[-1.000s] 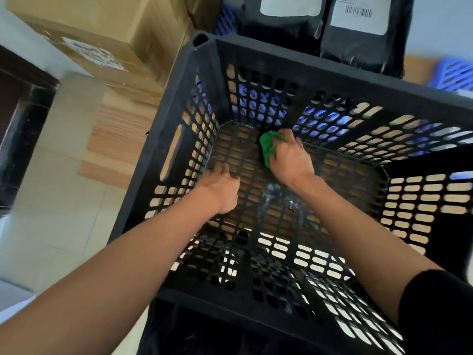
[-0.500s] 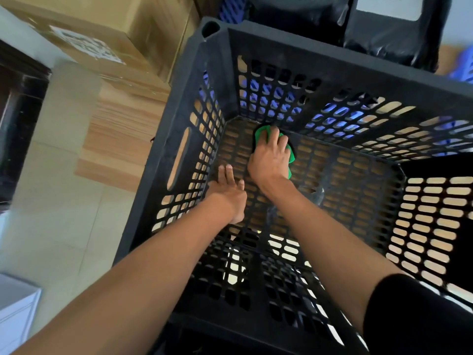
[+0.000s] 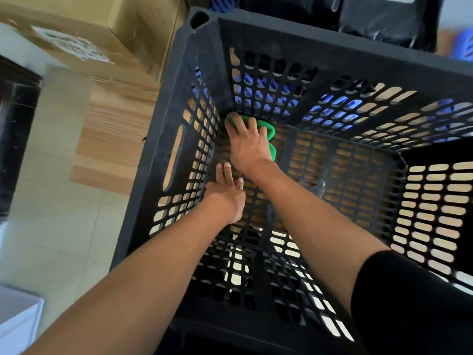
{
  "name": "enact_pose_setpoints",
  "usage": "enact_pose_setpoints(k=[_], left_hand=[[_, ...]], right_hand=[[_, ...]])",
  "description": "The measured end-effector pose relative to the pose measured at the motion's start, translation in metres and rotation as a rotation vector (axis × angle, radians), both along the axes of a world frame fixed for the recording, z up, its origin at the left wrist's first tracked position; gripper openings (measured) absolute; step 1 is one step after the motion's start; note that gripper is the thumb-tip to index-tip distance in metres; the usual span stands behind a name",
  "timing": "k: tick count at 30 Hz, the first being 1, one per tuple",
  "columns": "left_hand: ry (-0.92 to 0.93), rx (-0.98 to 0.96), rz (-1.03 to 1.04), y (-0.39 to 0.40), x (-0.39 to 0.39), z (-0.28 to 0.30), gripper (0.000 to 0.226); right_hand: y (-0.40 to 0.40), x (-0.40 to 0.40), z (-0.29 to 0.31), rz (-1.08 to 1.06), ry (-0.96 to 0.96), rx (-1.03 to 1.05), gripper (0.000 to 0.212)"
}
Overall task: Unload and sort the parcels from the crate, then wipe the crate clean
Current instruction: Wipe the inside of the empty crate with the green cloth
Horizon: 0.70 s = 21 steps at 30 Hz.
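— What sort of place is this?
— A parcel storeroom or sorting room, by the look of it.
— Why?
— Taped cardboard boxes [image 3: 107, 39] with a shipping label are stacked by the wall, black mailing bags [image 3: 384, 19] lean behind a slotted crate [image 3: 332, 60], on a tiled floor [image 3: 51, 201].

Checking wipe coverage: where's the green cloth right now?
Head view: the green cloth lies on the crate floor in its far left corner, pressed under the right hand, just beyond the left hand.

One black crate [image 3: 320, 37] holds two hands and one green cloth [image 3: 269, 131]. Beside the crate stands one cardboard box [image 3: 102, 29]. Behind it lie two black parcels [image 3: 384, 19].
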<state>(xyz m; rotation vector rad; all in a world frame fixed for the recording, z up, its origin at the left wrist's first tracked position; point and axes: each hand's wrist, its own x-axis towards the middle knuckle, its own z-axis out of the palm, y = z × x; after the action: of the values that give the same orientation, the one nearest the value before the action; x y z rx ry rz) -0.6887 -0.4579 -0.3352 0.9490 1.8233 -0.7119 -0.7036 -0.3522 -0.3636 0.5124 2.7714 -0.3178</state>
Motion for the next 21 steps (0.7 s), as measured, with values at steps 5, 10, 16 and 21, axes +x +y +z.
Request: enact_pose_setpoints(k=[5, 10, 16, 21], left_hand=[[-0.002, 0.022, 0.003, -0.003, 0.000, -0.001, 0.081], [0.005, 0.034, -0.001, -0.003, 0.000, 0.003, 0.078], [0.007, 0.038, 0.003, -0.003, 0.000, 0.002, 0.078], [0.001, 0.041, 0.013, -0.003, 0.000, 0.001, 0.080]], right_hand=[[0.012, 0.014, -0.003, 0.054, -0.034, 0.107, 0.066], [0.048, 0.053, 0.006, -0.044, -0.108, 0.183, 0.057], [0.086, 0.112, 0.002, -0.133, -0.152, 0.255, 0.056], [0.085, 0.125, 0.000, -0.276, -0.110, 0.188, 0.055]])
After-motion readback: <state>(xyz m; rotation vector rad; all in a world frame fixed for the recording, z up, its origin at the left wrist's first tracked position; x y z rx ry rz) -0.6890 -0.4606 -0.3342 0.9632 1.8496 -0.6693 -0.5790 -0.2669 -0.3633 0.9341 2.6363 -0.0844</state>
